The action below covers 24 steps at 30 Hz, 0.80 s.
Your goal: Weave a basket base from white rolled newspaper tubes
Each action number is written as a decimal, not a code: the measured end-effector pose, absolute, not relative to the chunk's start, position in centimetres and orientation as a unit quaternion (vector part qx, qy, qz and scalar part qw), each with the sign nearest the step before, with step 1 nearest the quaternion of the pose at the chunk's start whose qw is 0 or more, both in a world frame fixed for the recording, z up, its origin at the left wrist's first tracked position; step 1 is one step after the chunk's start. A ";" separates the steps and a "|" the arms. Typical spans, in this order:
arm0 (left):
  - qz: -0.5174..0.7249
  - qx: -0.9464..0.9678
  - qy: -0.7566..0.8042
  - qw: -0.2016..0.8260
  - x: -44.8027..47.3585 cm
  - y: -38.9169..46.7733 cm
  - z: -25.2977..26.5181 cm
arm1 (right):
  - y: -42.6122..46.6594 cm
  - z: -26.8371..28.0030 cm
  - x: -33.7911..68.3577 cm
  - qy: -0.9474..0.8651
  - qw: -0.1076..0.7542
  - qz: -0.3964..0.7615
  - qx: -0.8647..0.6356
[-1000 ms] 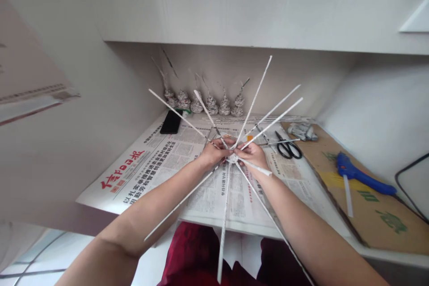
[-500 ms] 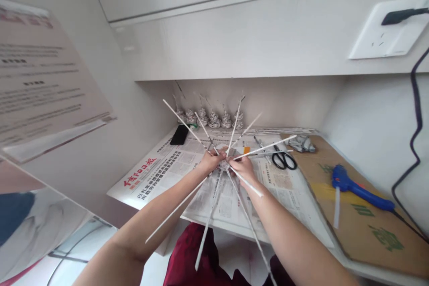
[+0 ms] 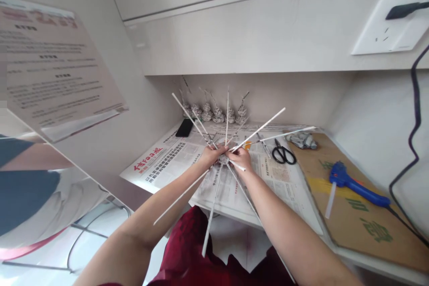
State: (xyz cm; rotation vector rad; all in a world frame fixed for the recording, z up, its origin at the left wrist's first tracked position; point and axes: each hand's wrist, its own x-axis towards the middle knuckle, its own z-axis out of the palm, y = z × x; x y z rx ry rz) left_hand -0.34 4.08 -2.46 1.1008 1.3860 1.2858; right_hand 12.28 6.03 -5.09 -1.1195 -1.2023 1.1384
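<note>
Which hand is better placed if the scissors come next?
Probably the right hand: the scissors lie on its side, closer to it, whereas the left hand would have to reach across the hub of sticks. Both hands hold that, so the left would likely steady it alone.

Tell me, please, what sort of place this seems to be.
Probably a handicraft corner, whether at home or elsewhere I can't tell: newspaper is spread out, a blue glue gun lies on cardboard, and small coiled shapes stand in a row at the back.

Left hand (image 3: 211, 155) and right hand (image 3: 241, 158) hold a paper hub (image 3: 223, 159); rods (image 3: 261, 127) radiate; scissors (image 3: 283, 155) lie near cardboard (image 3: 345, 228).
</note>
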 end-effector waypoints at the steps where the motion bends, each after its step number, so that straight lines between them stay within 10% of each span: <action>1: 0.516 0.456 0.568 0.451 -0.4 4.1 -2.3 | 6.0 -5.0 12.4 -0.517 0.536 0.471 -0.473; 24: 0.549 0.491 0.501 0.455 0.5 6.2 -1.0 | 6.9 -5.2 13.6 -0.516 0.532 0.445 -0.502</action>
